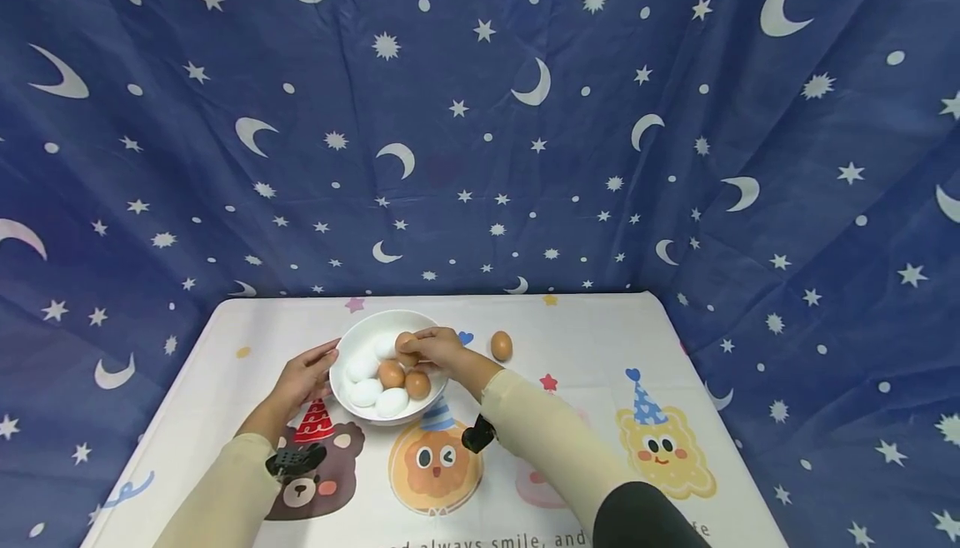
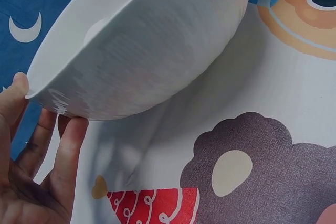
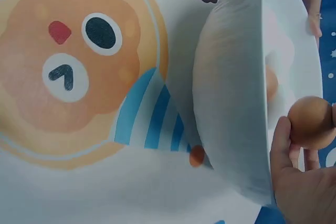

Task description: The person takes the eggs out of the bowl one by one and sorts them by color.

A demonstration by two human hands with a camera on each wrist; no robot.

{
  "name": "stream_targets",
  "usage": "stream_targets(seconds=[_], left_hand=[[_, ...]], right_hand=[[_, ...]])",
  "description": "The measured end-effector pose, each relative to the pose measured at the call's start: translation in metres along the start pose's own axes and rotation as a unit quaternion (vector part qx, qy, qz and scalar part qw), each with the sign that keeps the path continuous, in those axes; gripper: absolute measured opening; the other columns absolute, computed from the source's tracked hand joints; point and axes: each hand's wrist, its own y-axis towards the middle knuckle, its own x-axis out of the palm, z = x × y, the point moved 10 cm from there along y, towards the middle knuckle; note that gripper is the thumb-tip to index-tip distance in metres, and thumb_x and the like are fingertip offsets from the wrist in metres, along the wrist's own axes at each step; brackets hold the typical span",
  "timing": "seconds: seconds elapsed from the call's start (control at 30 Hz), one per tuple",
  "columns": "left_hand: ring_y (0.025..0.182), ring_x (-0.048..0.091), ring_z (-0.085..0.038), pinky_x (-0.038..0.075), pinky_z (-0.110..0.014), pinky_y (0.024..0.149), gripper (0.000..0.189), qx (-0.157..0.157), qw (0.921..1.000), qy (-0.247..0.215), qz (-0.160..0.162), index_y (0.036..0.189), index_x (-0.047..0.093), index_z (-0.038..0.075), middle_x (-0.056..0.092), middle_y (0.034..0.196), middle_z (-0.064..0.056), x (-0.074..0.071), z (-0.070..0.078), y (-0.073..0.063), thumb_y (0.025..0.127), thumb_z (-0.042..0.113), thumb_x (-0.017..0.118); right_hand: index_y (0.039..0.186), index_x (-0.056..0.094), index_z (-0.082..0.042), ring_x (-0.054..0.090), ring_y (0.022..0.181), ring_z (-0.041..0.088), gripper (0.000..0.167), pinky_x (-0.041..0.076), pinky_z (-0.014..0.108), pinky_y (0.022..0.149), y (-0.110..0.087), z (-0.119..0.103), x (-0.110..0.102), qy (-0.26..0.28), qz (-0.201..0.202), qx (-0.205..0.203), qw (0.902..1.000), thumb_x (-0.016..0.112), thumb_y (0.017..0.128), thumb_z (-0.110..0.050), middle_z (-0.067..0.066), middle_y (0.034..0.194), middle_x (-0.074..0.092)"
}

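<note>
A white bowl (image 1: 339, 398) holds several white eggs (image 1: 365, 392) and brown eggs (image 1: 391, 374). My left hand (image 1: 300, 377) grips its left side, thumb at the rim and fingers against the outer wall, as the left wrist view shows. Over the right part of the bowl, my right hand (image 1: 442, 348) holds a brown egg (image 3: 311, 123) between thumb and fingers. In the right wrist view that egg sits just inside the rim, and the thumb is mostly out of frame. Another brown egg (image 1: 501, 346) lies on the table, right of the bowl.
The table wears a white cloth (image 1: 585, 331) printed with cartoon figures, among them a bear (image 1: 330, 469) and a round orange face (image 1: 435, 465). Behind its far edge hangs a dark blue curtain (image 1: 450, 165) with moons and stars.
</note>
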Motion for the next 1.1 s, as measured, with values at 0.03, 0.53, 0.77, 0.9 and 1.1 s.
stream_targets(seconds=[0.03, 0.53, 0.77, 0.9, 1.1], left_hand=[[0.094, 0.065, -0.007, 0.061, -0.026, 0.078, 0.061, 0.0, 1.0, 0.0, 0.0, 0.153, 0.036, 0.018, 0.04, 0.151, -0.023, 0.0, -0.001, 0.0, 0.101, 0.044, 0.052], [0.089, 0.063, -0.003, 0.061, -0.025, 0.078, 0.061, -0.006, 0.9999, -0.003, -0.016, 0.154, 0.033, 0.019, 0.036, 0.154, -0.023, 0.003, -0.001, -0.002, 0.102, 0.043, 0.05], [0.089, 0.062, -0.001, 0.06, -0.022, 0.078, 0.061, -0.003, 0.9998, 0.0, -0.019, 0.155, 0.032, 0.02, 0.035, 0.155, -0.022, 0.002, -0.002, -0.003, 0.102, 0.045, 0.049], [0.089, 0.062, -0.001, 0.061, -0.024, 0.078, 0.062, -0.003, 0.9998, -0.001, -0.017, 0.154, 0.033, 0.019, 0.035, 0.155, -0.022, 0.002, -0.002, -0.003, 0.101, 0.046, 0.049], [0.089, 0.062, -0.002, 0.061, -0.025, 0.079, 0.061, -0.003, 0.9998, -0.001, -0.019, 0.154, 0.033, 0.019, 0.033, 0.155, -0.023, 0.002, 0.0, -0.002, 0.102, 0.044, 0.05]], right_hand=[[0.113, 0.066, -0.001, 0.069, 0.089, 0.023, 0.034, 0.058, 0.043, 0.092, -0.001, -0.001, 0.0, 0.0, -0.009, 0.001, 1.0, 0.078, 0.084, -0.015, 0.012, 0.099, 0.069], [0.125, 0.061, -0.004, 0.069, 0.078, 0.017, 0.039, 0.061, 0.038, 0.085, -0.018, -0.017, -0.026, 0.008, -0.111, 0.013, 0.9937, 0.073, 0.088, -0.011, 0.012, 0.103, 0.066], [0.127, 0.06, -0.003, 0.068, 0.081, 0.017, 0.041, 0.062, 0.033, 0.08, -0.012, -0.021, -0.063, 0.009, -0.079, 0.017, 0.9967, 0.072, 0.089, -0.012, 0.014, 0.111, 0.064], [0.127, 0.061, -0.003, 0.067, 0.084, 0.018, 0.042, 0.062, 0.033, 0.082, -0.007, -0.022, -0.097, 0.004, -0.045, 0.014, 0.9989, 0.073, 0.089, -0.014, 0.015, 0.115, 0.063], [0.129, 0.059, -0.001, 0.065, 0.089, 0.018, 0.044, 0.059, 0.033, 0.089, 0.003, -0.017, -0.153, -0.003, 0.016, 0.013, 0.9998, 0.072, 0.09, -0.018, 0.016, 0.119, 0.061]])
